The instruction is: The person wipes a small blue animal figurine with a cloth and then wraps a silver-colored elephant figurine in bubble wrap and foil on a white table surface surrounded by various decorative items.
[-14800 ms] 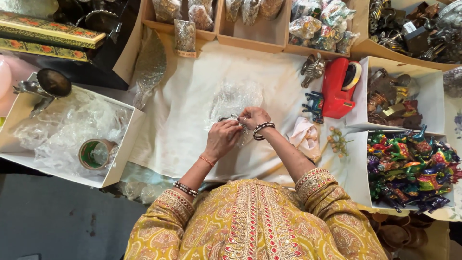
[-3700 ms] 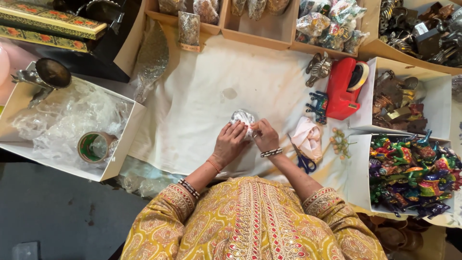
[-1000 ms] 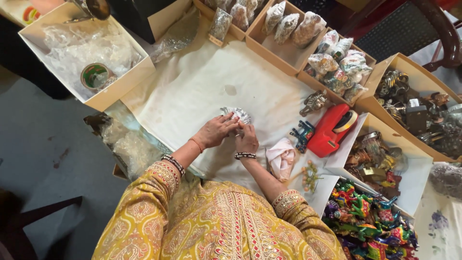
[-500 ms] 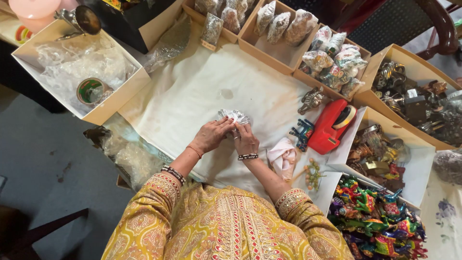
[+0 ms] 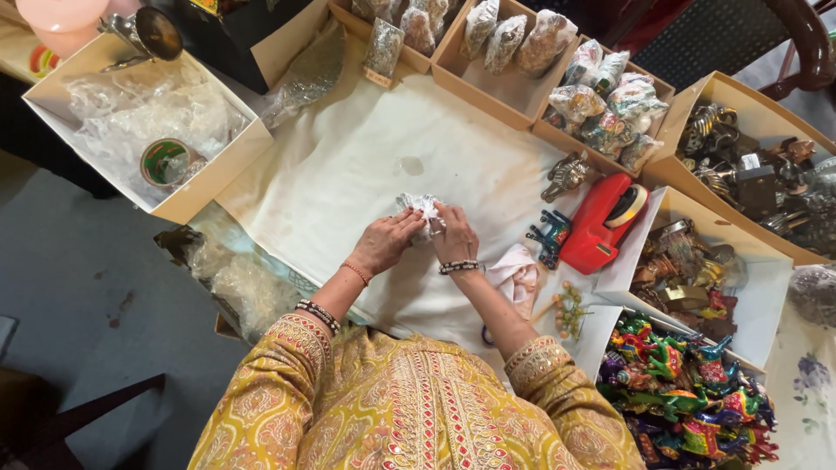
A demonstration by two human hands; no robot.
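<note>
Both hands meet over a white cloth (image 5: 366,165) spread on the table. My left hand (image 5: 386,241) and my right hand (image 5: 454,233) pinch a small crinkled clear plastic packet (image 5: 421,207) with something pale and glittery inside. The fingers of both hands are closed on the packet's near edge. Bangles sit on both wrists, and yellow patterned sleeves fill the bottom of the view.
A red tape dispenser (image 5: 603,221) and small painted animal figures (image 5: 551,237) lie to the right. Cardboard boxes ring the cloth: wrapped packets (image 5: 514,39) at the back, metal trinkets (image 5: 740,165) and colourful figurines (image 5: 688,392) right, plastic bags with a green tape roll (image 5: 165,161) left.
The head camera has shifted, so the table sits differently in view. Both hands stay together on the small packet, in the same place on the cloth.
</note>
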